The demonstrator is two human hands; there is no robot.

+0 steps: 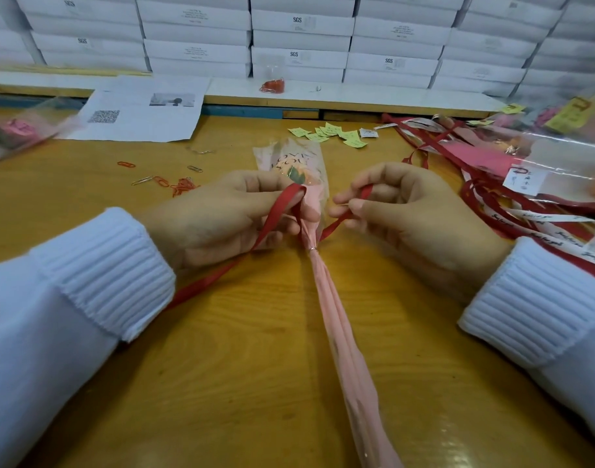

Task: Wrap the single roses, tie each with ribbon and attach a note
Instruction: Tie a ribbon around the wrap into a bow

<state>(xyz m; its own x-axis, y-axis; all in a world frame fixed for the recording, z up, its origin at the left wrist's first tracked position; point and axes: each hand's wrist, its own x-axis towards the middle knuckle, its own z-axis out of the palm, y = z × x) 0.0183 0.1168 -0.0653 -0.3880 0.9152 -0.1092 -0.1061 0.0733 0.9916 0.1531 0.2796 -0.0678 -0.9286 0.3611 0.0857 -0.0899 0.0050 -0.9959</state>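
soft ribbon, soft wrap: take it at the neck

nearest me, the pink tail of the wrapped rose runs from the near edge of the wooden table up the middle to a small gold twist tie at its neck. the printed cone with the flower head lies beyond it, pointing at the far edge. i judge the whole thing very light and easy to crush: thin film and paper, limp in the tail, firm only where the tie gathers it. that neck is the place to hold.

the left hand has its fingers curled, pinching one run of the red ribbon against the wrap just above the tie. the loose length trails off toward the left sleeve. the right hand pinches the other end between thumb and forefinger, its other fingers curled in. the ribbon looks flat and slick, so i expect a knot to slip unless it is drawn snug, yet a hard pull would crumple the cone.

farther out are paper clips left of centre, green notes toward the far edge and a printed sheet at far left. along the right edge lie spare ribbons and other wrapped roses. stacked white boxes stand behind the table.
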